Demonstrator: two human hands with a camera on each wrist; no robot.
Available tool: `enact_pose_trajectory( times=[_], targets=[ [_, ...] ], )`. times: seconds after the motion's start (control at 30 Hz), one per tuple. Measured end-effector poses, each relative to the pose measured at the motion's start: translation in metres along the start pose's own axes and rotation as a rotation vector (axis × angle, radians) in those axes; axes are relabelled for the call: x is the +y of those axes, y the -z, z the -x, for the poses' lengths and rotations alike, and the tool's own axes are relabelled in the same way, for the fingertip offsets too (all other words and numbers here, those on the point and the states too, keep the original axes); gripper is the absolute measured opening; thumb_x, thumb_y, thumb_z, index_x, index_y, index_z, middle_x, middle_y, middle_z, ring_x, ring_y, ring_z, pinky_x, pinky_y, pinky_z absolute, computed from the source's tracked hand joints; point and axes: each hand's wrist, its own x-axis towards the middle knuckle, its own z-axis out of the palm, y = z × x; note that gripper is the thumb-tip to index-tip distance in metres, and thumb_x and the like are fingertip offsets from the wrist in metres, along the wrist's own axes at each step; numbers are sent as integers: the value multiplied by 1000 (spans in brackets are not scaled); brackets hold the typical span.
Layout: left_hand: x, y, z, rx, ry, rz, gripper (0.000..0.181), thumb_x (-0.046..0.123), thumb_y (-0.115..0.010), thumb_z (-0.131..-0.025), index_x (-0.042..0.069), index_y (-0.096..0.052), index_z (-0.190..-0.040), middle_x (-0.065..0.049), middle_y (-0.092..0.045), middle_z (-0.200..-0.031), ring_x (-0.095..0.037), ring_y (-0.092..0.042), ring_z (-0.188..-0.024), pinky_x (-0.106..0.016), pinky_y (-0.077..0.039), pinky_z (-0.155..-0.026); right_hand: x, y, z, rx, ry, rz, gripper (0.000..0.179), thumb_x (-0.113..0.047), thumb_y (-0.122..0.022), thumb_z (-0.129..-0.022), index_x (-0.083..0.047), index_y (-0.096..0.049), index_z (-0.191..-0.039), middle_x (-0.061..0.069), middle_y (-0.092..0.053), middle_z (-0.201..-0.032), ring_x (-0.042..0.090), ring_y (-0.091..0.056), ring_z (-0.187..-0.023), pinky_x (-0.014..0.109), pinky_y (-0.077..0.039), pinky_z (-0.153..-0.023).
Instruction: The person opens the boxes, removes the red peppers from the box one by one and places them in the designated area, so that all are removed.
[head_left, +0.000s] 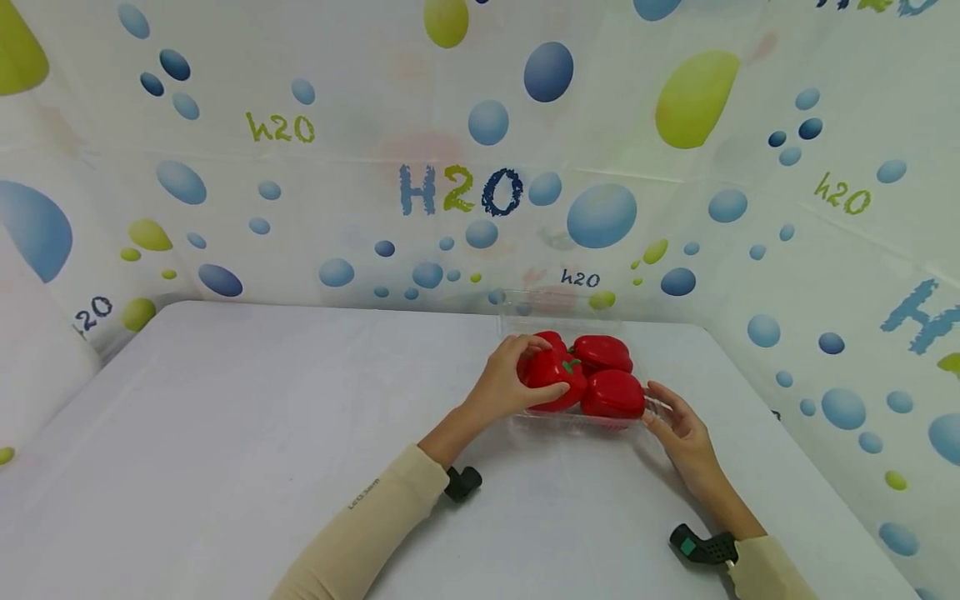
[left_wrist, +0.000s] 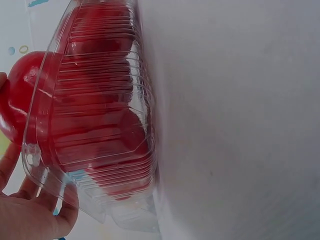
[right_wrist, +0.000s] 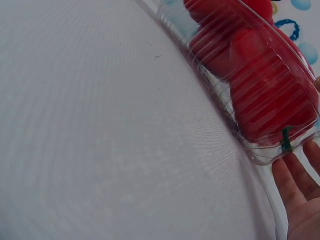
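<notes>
A red bell pepper (head_left: 557, 380) with a green stem sits in the grip of my left hand (head_left: 504, 385), thumb at the near side and fingers over the far side. The left wrist view shows this pepper (left_wrist: 21, 95) rising above the rim of a clear plastic container (left_wrist: 100, 95), with my left hand (left_wrist: 30, 215) behind the container's corner. More red peppers (head_left: 613, 394) lie inside the container. My right hand (head_left: 684, 437) holds the container's right end by its edge. In the right wrist view, fingertips (right_wrist: 282, 175) touch the end wall beside a pepper's green stem.
The container's clear lid (head_left: 558, 310) stands raised at the back, near the printed curtain (head_left: 360, 167). White cloth covers the table (head_left: 225, 433), stretching out to the left and front. Black camera mounts (head_left: 463, 483) sit on both wrists.
</notes>
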Motion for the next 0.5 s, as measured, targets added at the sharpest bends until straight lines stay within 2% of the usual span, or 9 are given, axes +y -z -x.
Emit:
enact_pose_trajectory(
  times=[0.5],
  targets=[
    [10, -2, 1, -22, -29, -31, 56, 24, -81, -79, 13, -52, -126, -6, -52, -127, -21, -49, -120, -33, -56, -86, -1, 1, -1, -3, 5, -1, 54, -8, -54, -99, 4, -31, -147, -15, -49, -132, -5, -48, -120, 12, -48, -88]
  ],
)
